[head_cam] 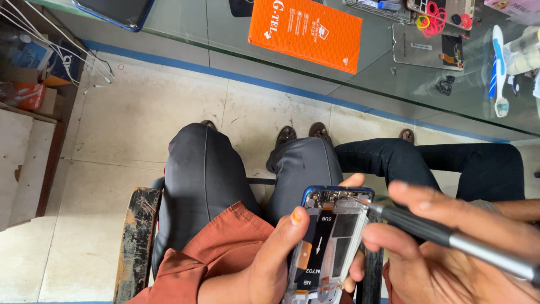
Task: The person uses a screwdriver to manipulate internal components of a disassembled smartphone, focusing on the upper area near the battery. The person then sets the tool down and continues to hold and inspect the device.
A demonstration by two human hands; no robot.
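Left hand [270, 264] grips the opened phone [329, 242] over the lap; right hand [450, 247] holds a screwdriver [444, 236], tip at its top edge. Likely unscrewing; next needs steady, seated tip.

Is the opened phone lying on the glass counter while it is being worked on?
No: the left hand holds the opened phone up over the lap, while the right hand points a screwdriver at its top edge.

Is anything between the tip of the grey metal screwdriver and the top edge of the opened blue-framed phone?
Nothing visible. The right hand holds the grey metal screwdriver, whose tip already reaches the top of the opened blue-framed phone. The left hand grips the phone's sides, clear of the tip.
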